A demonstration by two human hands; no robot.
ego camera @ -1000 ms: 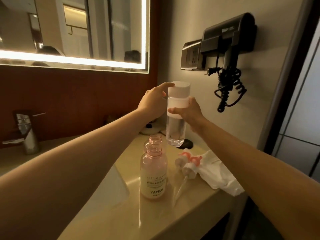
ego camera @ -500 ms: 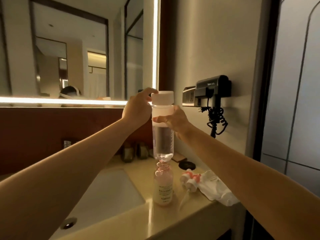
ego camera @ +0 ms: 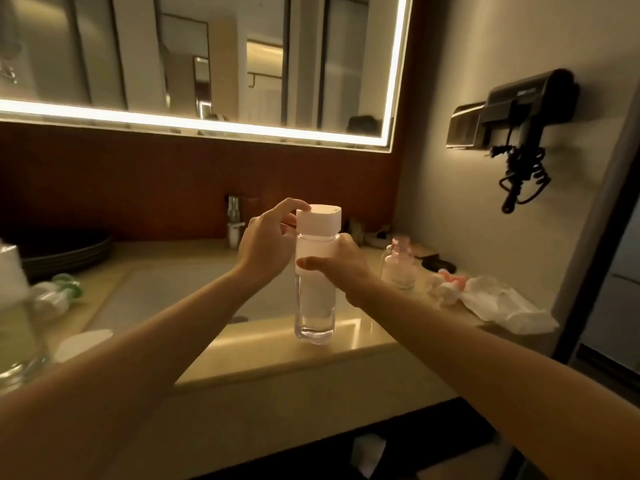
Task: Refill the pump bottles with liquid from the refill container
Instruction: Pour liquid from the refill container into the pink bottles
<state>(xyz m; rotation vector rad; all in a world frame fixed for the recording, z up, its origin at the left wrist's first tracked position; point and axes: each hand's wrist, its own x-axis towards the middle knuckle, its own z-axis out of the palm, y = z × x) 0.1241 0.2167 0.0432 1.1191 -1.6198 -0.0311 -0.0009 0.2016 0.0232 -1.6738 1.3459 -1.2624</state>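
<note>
The refill container (ego camera: 316,306), a tall clear bottle with a white cap (ego camera: 318,221), is upright at the counter's front edge by the sink. My right hand (ego camera: 341,268) grips its upper body. My left hand (ego camera: 268,242) has its fingers curled round the white cap, index finger on the cap's top edge. A little clear liquid shows at the bottom. The pink pump bottles (ego camera: 398,266) stand uncapped to the right, further back. Their pink and white pump heads (ego camera: 446,284) lie on the counter beside them.
A crumpled white plastic bag (ego camera: 502,304) lies at the counter's right end. The sink basin (ego camera: 180,292) and tap (ego camera: 234,220) are behind my arms. Dark stacked plates (ego camera: 65,254) and a glass (ego camera: 17,327) sit left. A wall hair dryer (ego camera: 523,112) hangs at right.
The refill container has come away from above the pink bottles and now stands lower and left, at the counter's front edge. Both hands have kept their hold on it.
</note>
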